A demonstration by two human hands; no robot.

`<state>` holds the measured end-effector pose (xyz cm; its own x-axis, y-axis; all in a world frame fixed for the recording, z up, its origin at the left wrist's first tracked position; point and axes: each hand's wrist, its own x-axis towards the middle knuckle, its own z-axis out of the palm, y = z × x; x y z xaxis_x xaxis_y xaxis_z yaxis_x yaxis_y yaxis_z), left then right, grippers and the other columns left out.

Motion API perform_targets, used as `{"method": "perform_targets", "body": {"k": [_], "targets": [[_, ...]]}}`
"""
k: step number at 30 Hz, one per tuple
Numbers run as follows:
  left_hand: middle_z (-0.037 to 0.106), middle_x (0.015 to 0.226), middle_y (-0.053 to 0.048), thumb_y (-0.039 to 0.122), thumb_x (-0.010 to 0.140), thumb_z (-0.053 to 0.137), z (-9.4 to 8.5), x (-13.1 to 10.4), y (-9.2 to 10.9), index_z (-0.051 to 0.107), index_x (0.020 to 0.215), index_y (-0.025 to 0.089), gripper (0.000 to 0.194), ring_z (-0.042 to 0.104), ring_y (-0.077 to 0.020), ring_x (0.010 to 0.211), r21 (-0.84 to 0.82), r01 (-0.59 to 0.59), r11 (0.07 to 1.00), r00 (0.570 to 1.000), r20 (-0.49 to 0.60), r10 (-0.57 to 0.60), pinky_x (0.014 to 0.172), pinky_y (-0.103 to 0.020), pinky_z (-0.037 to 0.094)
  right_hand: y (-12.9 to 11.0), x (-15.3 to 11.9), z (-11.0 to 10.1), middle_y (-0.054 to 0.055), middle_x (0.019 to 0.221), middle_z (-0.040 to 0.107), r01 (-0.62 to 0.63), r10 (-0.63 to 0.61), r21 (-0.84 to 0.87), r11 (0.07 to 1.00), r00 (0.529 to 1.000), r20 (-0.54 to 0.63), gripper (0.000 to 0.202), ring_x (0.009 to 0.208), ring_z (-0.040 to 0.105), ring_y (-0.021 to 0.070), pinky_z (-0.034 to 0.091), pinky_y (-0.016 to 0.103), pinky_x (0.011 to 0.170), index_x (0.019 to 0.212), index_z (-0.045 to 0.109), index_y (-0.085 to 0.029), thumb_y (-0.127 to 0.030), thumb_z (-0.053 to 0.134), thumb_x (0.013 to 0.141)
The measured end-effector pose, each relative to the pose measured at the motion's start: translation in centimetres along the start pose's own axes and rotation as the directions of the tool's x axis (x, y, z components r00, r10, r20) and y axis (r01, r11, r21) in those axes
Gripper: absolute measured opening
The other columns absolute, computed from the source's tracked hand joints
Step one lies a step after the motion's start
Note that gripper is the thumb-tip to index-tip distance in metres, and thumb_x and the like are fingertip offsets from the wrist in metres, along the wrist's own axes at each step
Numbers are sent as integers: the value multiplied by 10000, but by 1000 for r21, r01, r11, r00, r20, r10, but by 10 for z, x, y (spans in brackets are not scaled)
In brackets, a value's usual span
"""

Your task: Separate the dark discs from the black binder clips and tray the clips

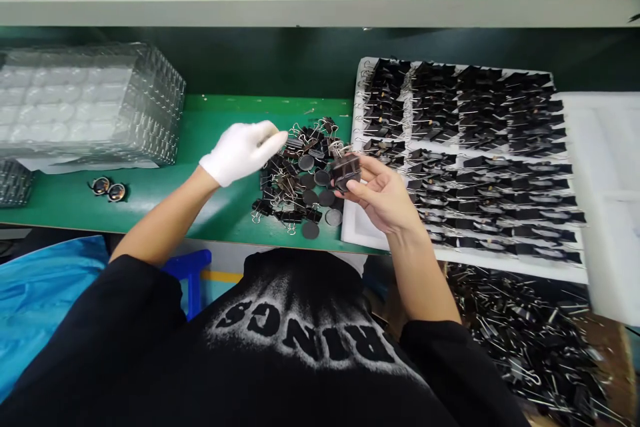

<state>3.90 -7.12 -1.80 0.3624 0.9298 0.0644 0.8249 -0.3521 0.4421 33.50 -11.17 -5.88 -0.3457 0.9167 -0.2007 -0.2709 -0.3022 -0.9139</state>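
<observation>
My left hand [245,152], in a white glove, hovers at the upper left edge of a loose pile of black binder clips [287,180]. Its thumb and fingers come together in a pinch; whatever may lie between the tips cannot be made out. Bare, my right hand [385,197] grips a black binder clip [346,170] between thumb and fingers, above the pile's right side. A dark round piece seems to sit in that clip's jaws. Several flat dark discs [310,230] lie among the loose clips on the green tabletop [225,210].
On the right, a white foam tray [357,217] bears rows of clamped binder clips. Clear plastic trays [75,107] are stacked at the left. Two round pieces [109,189] lie before them. Many more clips [545,340] fill a container below right. A shelf edge [300,10] crosses the back.
</observation>
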Motion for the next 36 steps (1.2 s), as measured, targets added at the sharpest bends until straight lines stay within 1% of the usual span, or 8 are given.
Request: {"method": "perform_targets", "body": {"k": [2, 4, 10, 16, 21, 24, 28, 36], "targets": [[713, 894, -67, 534, 1016, 568, 7, 12, -14, 743, 1008, 211, 368, 605, -212, 783, 193, 4, 981, 999, -33, 3, 693, -334, 367, 4, 2, 4, -2, 1020, 791, -82, 82, 143, 986, 997, 9, 528, 976, 780, 185, 685, 363, 902, 1085, 744, -270, -381, 1027, 654], [718, 1019, -93, 552, 983, 640, 17, 23, -21, 746, 1112, 212, 379, 626, -246, 864, 361, -112, 926, 992, 90, 85, 727, -346, 368, 8, 3, 9, -20, 971, 791, -124, 126, 210, 970, 992, 5, 491, 937, 773, 157, 673, 310, 864, 1005, 746, -260, -351, 1043, 623], [716, 911, -135, 435, 1103, 438, 27, 34, -24, 756, 942, 184, 436, 623, -265, 834, 527, -313, 790, 948, 222, 227, 723, -391, 335, 16, 1, 15, 14, 1027, 826, -143, 159, 200, 969, 985, -69, 492, 898, 759, 164, 655, 307, 822, 936, 764, -244, -394, 1055, 568], [790, 943, -118, 490, 1066, 500, 19, 16, -41, 823, 985, 243, 415, 645, -225, 775, 345, -156, 926, 964, -152, 219, 738, -393, 382, 17, -2, 15, 45, 1061, 836, -110, 116, 136, 985, 992, -43, 485, 925, 767, 180, 648, 334, 880, 1007, 835, -239, -433, 1036, 610], [760, 826, -66, 480, 1021, 571, 25, -3, 4, 797, 850, 196, 402, 641, -163, 731, -136, -61, 989, 914, -405, 0, 711, -315, 463, 13, 8, 33, 76, 1353, 775, 32, -35, 51, 998, 998, 53, 694, 1274, 718, 252, 568, 434, 1147, 1288, 793, -267, -395, 1020, 645], [728, 795, -50, 458, 1029, 533, 21, -15, 35, 744, 822, 179, 406, 608, -146, 698, -270, -70, 960, 947, -320, -21, 668, -290, 447, 9, 12, 38, 81, 1326, 788, 93, -94, 28, 995, 993, 67, 657, 1277, 724, 267, 538, 464, 1195, 1232, 816, -255, -394, 1029, 627], [677, 770, -56, 446, 1040, 421, 4, -23, 49, 664, 781, 192, 436, 578, -166, 699, -64, -150, 987, 988, -59, 146, 666, -310, 392, 1, 7, 29, 81, 1160, 835, 88, -80, -87, 992, 993, 88, 554, 1107, 785, 265, 598, 477, 1123, 1117, 850, -222, -383, 1032, 620], [516, 551, 35, 660, 832, 656, -14, -19, 66, 478, 596, 215, 534, 413, -114, 522, -104, -64, 993, 956, 280, 91, 566, -300, 274, -21, -9, 15, 89, 1185, 820, 165, -95, -303, 939, 968, 233, 357, 1046, 790, 252, 674, 415, 966, 1052, 858, -215, -301, 960, 721]]}}
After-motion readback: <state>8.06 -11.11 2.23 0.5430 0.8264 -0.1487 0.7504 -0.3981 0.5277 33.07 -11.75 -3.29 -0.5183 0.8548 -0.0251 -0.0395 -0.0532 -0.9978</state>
